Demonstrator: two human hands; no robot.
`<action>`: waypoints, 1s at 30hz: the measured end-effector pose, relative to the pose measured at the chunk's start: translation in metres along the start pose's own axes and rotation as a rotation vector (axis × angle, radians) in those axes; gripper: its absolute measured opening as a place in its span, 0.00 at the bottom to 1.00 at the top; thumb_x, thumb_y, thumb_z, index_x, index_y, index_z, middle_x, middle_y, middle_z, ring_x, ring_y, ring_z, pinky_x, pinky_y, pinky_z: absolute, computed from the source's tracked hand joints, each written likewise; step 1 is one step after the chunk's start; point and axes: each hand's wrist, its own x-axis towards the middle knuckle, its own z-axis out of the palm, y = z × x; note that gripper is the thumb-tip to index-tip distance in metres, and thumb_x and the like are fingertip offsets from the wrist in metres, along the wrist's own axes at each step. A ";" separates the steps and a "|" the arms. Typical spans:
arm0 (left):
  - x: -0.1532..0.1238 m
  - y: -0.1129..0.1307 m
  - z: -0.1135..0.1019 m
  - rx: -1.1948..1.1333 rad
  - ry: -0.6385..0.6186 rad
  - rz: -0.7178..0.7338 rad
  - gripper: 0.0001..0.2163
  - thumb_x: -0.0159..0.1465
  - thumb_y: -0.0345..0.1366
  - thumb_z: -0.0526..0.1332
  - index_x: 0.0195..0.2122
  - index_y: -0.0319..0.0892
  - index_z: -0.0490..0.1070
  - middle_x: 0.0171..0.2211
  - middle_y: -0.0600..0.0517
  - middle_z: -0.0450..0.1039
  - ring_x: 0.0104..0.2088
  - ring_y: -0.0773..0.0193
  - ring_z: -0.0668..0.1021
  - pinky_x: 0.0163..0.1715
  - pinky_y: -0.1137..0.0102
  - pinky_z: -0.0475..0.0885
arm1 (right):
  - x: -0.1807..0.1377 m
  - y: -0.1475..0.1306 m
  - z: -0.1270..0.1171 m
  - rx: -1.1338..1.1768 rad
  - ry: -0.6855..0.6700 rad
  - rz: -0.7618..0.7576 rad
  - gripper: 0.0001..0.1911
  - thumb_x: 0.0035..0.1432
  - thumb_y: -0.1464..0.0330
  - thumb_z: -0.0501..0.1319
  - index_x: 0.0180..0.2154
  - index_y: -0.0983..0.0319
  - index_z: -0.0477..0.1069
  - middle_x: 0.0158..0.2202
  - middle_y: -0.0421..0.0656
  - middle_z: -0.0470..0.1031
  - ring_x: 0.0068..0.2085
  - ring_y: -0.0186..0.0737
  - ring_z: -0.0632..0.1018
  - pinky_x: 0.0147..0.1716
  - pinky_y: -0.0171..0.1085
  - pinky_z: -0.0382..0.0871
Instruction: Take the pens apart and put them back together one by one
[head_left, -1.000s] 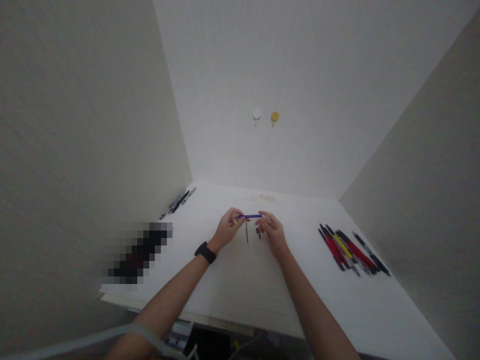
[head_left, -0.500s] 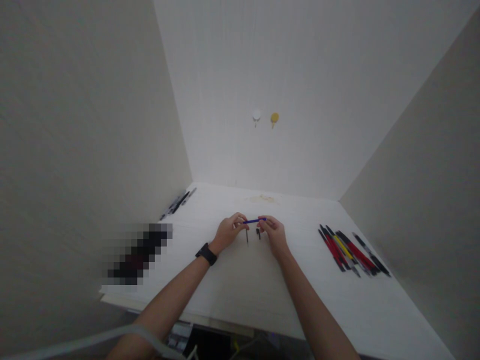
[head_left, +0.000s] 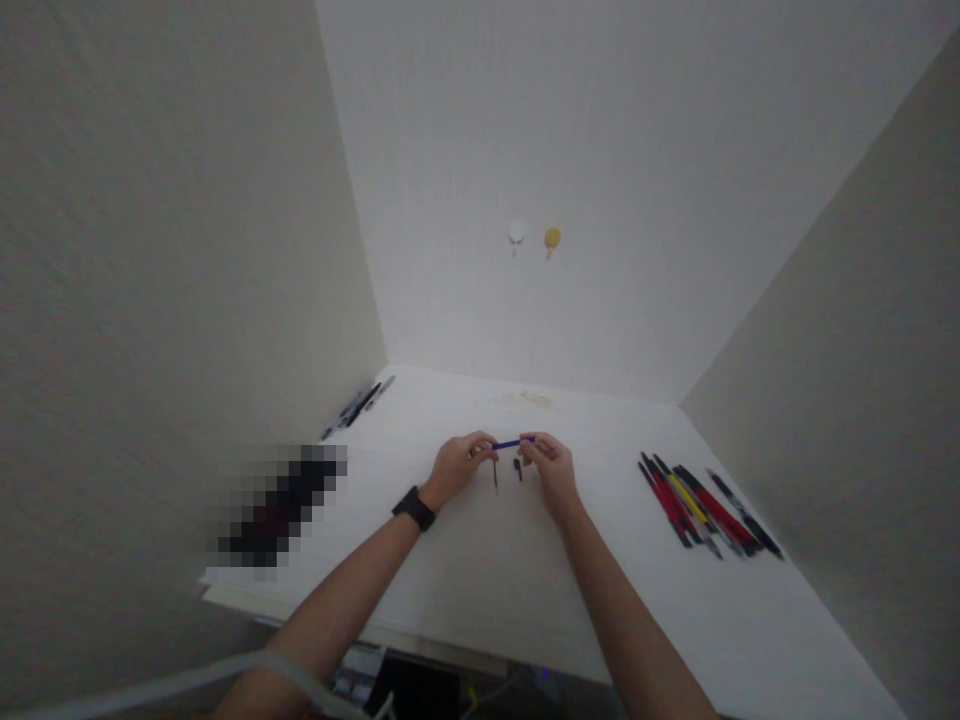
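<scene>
Between my two hands a slim blue pen barrel [head_left: 508, 444] is held nearly level above the white table. My left hand [head_left: 455, 468] pinches its left end with thumb and fingertips, a black watch on the wrist. My right hand [head_left: 551, 470] is closed on the other end, its fingers covering the tip. Just below the left fingertips a thin dark refill-like stick [head_left: 495, 475] points toward me. A small black pen cap [head_left: 518, 468] lies beside the right fingers.
Several red, yellow and black pens [head_left: 686, 500] lie at the right of the table [head_left: 480, 590]. More pens [head_left: 352, 410] rest against the left wall, with a pixelated dark patch [head_left: 281, 510] nearer me. A white hook [head_left: 517, 234] and a yellow hook [head_left: 553, 238] hang on the back wall.
Both hands keep hold of the blue pen barrel in almost the same pose. The whole view has shifted slightly; the things on the table stay in place.
</scene>
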 end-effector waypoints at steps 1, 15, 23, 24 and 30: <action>0.000 0.000 0.000 0.009 0.001 0.006 0.07 0.63 0.38 0.59 0.39 0.44 0.75 0.32 0.55 0.80 0.29 0.66 0.76 0.33 0.73 0.66 | 0.000 0.000 0.000 0.000 0.002 -0.001 0.14 0.47 0.60 0.68 0.35 0.63 0.75 0.25 0.40 0.75 0.26 0.33 0.72 0.27 0.34 0.67; 0.000 -0.002 0.001 0.040 -0.010 0.019 0.07 0.63 0.38 0.59 0.37 0.45 0.77 0.32 0.55 0.80 0.29 0.67 0.76 0.33 0.74 0.66 | 0.000 0.000 -0.002 -0.032 0.034 -0.028 0.15 0.50 0.59 0.67 0.35 0.63 0.75 0.26 0.41 0.76 0.25 0.33 0.71 0.28 0.35 0.66; 0.001 -0.004 0.001 0.048 -0.006 0.021 0.07 0.63 0.39 0.60 0.37 0.45 0.77 0.33 0.55 0.80 0.29 0.67 0.76 0.33 0.73 0.67 | 0.001 0.003 -0.003 -0.019 0.066 -0.044 0.14 0.52 0.59 0.66 0.35 0.63 0.74 0.26 0.40 0.76 0.25 0.32 0.70 0.29 0.34 0.64; 0.001 -0.004 0.001 0.048 -0.005 0.019 0.08 0.63 0.39 0.60 0.38 0.45 0.77 0.33 0.54 0.80 0.29 0.67 0.76 0.33 0.73 0.67 | 0.001 0.003 -0.003 -0.016 0.072 -0.049 0.14 0.52 0.59 0.65 0.35 0.63 0.74 0.26 0.40 0.75 0.25 0.32 0.70 0.29 0.34 0.64; 0.001 -0.008 0.002 0.043 -0.015 0.028 0.09 0.63 0.41 0.60 0.39 0.46 0.78 0.34 0.54 0.81 0.30 0.67 0.77 0.33 0.73 0.67 | 0.002 0.004 -0.004 -0.004 0.102 -0.054 0.14 0.52 0.58 0.66 0.34 0.63 0.74 0.26 0.40 0.75 0.25 0.32 0.70 0.29 0.34 0.63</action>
